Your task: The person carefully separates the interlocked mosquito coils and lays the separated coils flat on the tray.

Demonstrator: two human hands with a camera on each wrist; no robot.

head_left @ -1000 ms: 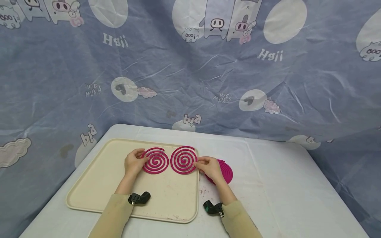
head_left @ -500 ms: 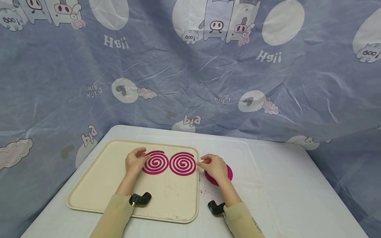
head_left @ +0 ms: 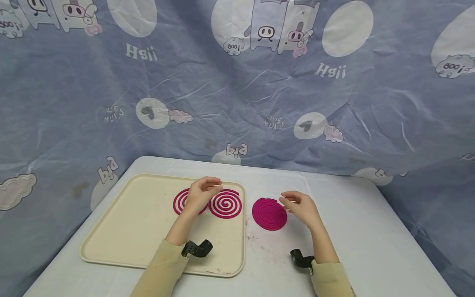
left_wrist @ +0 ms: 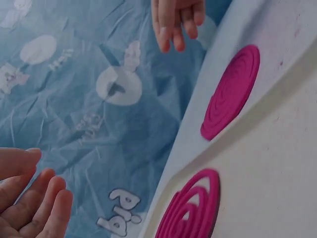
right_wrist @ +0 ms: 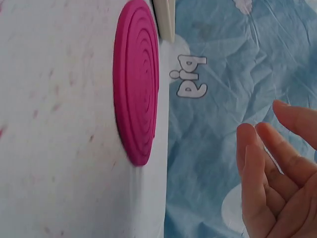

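- Both hands are kept loose, fingers softly bent and nothing gripped: the left hand (head_left: 202,196) is held above the tray (head_left: 126,218), the right hand (head_left: 300,208) by the tight pink coil (head_left: 269,213) on the white worktop (head_left: 356,231).
- Two spaced-out spirals are laid side by side on the tray near its far right corner. In the head view the left spiral (head_left: 179,202) is partly blocked by the left hand and forearm; the right spiral (head_left: 225,204) is mostly uncovered.
- From the head, the tight coil's edge looks nearly touched by the right fingertips, but in both wrist views a gap is shown.
- In the left wrist view both hands are caught, plus one spiral, cropped at the bottom.
- In the right wrist view the coil's thickness and the reddish specks (right_wrist: 55,106) are shown way better, but only a bit of tray is caught.
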